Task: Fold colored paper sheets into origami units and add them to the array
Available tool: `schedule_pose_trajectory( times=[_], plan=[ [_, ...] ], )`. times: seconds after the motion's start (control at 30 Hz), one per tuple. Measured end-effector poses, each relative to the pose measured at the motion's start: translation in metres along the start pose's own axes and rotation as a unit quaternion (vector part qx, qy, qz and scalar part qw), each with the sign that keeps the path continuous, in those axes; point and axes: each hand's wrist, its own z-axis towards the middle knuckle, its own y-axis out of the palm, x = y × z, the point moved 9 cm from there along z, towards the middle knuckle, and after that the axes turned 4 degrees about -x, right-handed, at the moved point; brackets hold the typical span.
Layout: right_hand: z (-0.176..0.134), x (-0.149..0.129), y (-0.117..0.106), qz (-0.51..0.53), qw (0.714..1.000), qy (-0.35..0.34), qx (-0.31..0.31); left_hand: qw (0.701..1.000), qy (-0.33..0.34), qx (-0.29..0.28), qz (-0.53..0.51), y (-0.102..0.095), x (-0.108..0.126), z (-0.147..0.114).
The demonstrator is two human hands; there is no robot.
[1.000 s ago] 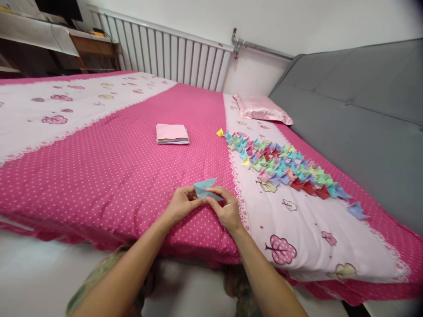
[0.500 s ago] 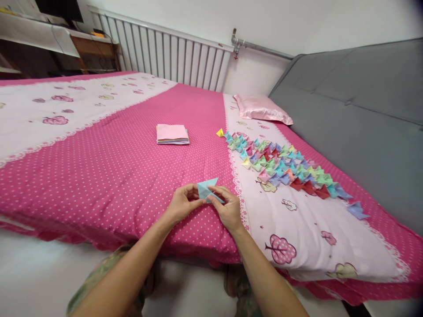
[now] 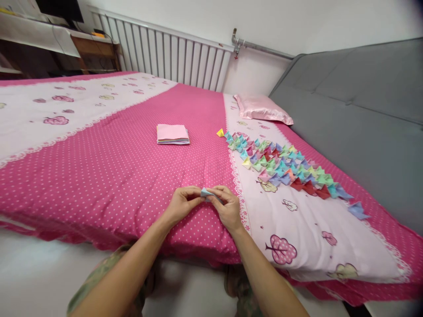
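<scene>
A piece of light blue folded paper (image 3: 205, 193) is pinched between my two hands, just above the near part of the bed. My left hand (image 3: 183, 202) grips its left end with thumb and fingers. On the other end, the thumb and fingers of my right hand (image 3: 227, 204) are closed. Much of the paper is hidden behind my fingers. To the right, several small folded paper boats (image 3: 287, 165) in many colours lie in close rows. Beyond my hands rests a stack of square paper sheets (image 3: 172, 133), a pink one on top.
The bed (image 3: 109, 176) has a pink dotted and white patterned cover. A pink pillow (image 3: 262, 109) lies at the far right, beside a grey padded headboard (image 3: 357, 88). Behind the bed are a white radiator (image 3: 165, 48) and a desk (image 3: 94, 46).
The light blue paper has been turned and pressed together between my fingers, so its wide triangular points no longer show. My hands stay in nearly the same place.
</scene>
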Motion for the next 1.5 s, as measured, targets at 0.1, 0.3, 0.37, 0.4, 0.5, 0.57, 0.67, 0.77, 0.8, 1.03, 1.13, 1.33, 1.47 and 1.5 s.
schedule_pose_trajectory(
  times=[0.1,0.3,0.37,0.4,0.5,0.57,0.67,0.77,0.8,1.03,1.13,1.33,1.47,1.5],
  plan=[
    [-0.001,-0.003,0.002,-0.010,1.000,-0.008,-0.007,0.999,-0.026,0.012,-0.025,-0.001,-0.007,-0.001],
    [-0.002,-0.006,0.000,-0.016,1.000,-0.015,0.002,0.992,-0.051,0.066,-0.096,-0.005,-0.010,-0.003],
    [-0.002,-0.008,-0.001,-0.020,1.000,-0.020,0.003,0.995,-0.022,0.073,-0.060,-0.007,-0.001,-0.003],
    [-0.001,-0.009,0.000,-0.023,0.999,-0.023,0.002,0.997,-0.005,0.072,-0.033,-0.007,0.004,-0.003],
    [-0.001,-0.012,0.002,-0.028,0.999,-0.032,-0.008,0.997,0.034,0.066,0.019,-0.007,0.014,-0.003],
    [-0.001,-0.012,0.004,-0.028,0.999,-0.032,-0.015,0.997,0.033,0.063,0.013,-0.007,0.014,-0.003],
    [-0.002,-0.010,0.005,-0.030,0.999,-0.021,-0.019,0.997,0.014,0.070,-0.002,-0.007,0.013,-0.004],
    [-0.002,-0.006,0.006,-0.034,0.999,-0.006,-0.024,0.996,-0.006,0.085,-0.027,-0.009,0.011,-0.005],
    [-0.002,-0.005,0.006,-0.035,0.999,-0.002,-0.027,0.995,-0.015,0.091,-0.039,-0.009,0.009,-0.005],
    [-0.002,-0.004,0.005,-0.018,0.999,0.006,-0.033,0.985,-0.047,0.109,-0.128,-0.012,-0.003,-0.007],
    [-0.002,-0.002,0.001,-0.006,1.000,0.019,-0.022,0.988,-0.050,0.079,-0.121,-0.005,-0.004,-0.005],
    [-0.003,0.010,-0.010,0.028,0.997,0.056,0.035,0.993,-0.064,0.005,-0.102,0.012,-0.010,-0.001],
    [-0.003,0.015,-0.012,0.043,0.995,0.065,0.058,0.991,-0.082,0.006,-0.107,0.011,-0.015,0.000],
    [-0.003,0.016,-0.012,0.045,0.995,0.066,0.056,0.990,-0.083,0.005,-0.109,0.010,-0.016,0.000]
  ],
)
